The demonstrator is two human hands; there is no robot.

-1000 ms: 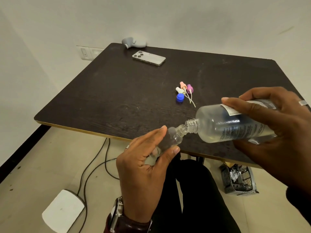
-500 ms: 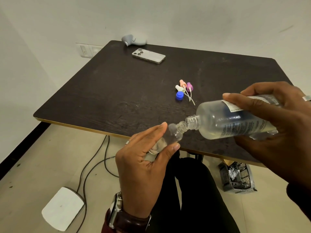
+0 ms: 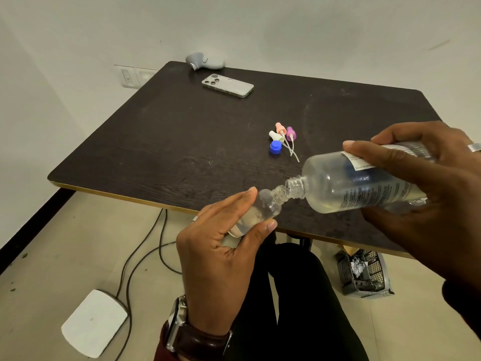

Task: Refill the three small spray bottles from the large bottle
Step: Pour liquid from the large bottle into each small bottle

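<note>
My left hand point(image 3: 221, 259) grips a small clear spray bottle point(image 3: 263, 209), tilted with its open neck up and to the right, over the table's front edge. My right hand point(image 3: 426, 204) holds the large clear labelled bottle point(image 3: 346, 186) almost on its side, its threaded mouth touching the small bottle's neck. Some clear liquid lies in the large bottle's lower side. Three spray heads, peach point(image 3: 280, 127), purple point(image 3: 290, 132) and white point(image 3: 276, 136), lie together on the dark table point(image 3: 182, 142) with their dip tubes, next to a blue cap point(image 3: 275, 147). No other small bottles are in view.
A phone point(image 3: 227, 85) lies face down at the table's back, a grey object point(image 3: 204, 62) behind it by the wall. Under the table are cables point(image 3: 145, 246), a white floor box point(image 3: 93, 323), a dark basket of scraps point(image 3: 363, 274) and my legs.
Both hands and the two joined bottles have drifted slightly up and left in view; the large bottle stays tipped against the small bottle's neck.
</note>
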